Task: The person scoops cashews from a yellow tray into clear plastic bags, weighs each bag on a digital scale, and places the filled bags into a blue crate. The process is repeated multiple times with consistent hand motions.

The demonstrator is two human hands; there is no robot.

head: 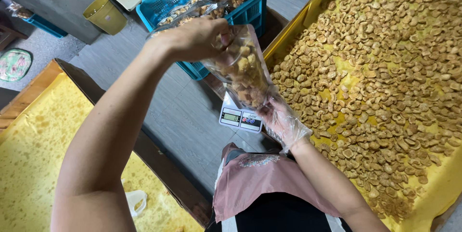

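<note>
Left hand [197, 37] pinching top of clear plastic snack-filled pouch [243, 70]; gloved right hand [281, 116], at pouch's 5 o'clock, cupping its base, fingers curled.

Bright, even daylight throughout, soft and diffuse, with no hard-edged shadows. Faint shading only beneath the blue crate [202, 68] and along the forearm's underside. Slight glare on the clear plastic bag [240, 68] and on the glove of the right hand [281, 119]. Sharp focus across the tray of snack pieces [385, 68]. Wide-angle stretch at the edges, forearm looming large. No motion blur.
</note>
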